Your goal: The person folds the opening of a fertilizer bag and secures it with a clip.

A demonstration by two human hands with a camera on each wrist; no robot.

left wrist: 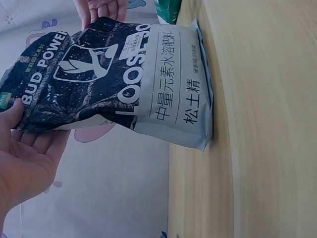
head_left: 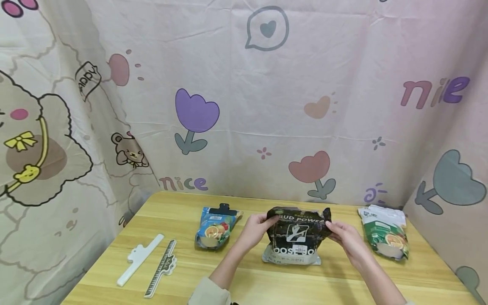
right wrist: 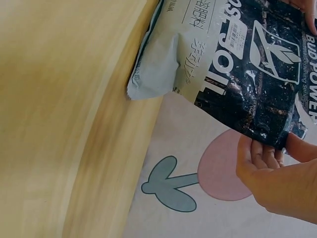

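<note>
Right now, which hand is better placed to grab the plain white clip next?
Probably your left hand: the plain white clip lies nearer it, while your right hand is across the black bag. Both hands hold that bag, though.

Both forearms (head_left: 231, 263) forward, left hand (head_left: 254, 228) and right hand (head_left: 347, 240) apart, thumbs (right wrist: 300, 148) opposite fingers (left wrist: 43, 142).

Can see a yellow wood-grain desk (head_left: 282, 284) bearing an upright black-and-grey bag (head_left: 293, 241) near one o'clock, a blue bag (head_left: 214, 228) at ten, a green-and-white bag (head_left: 385, 235) at two, a white clip (head_left: 141, 259) at nine, a striped clip (head_left: 161, 268) at eight
</note>
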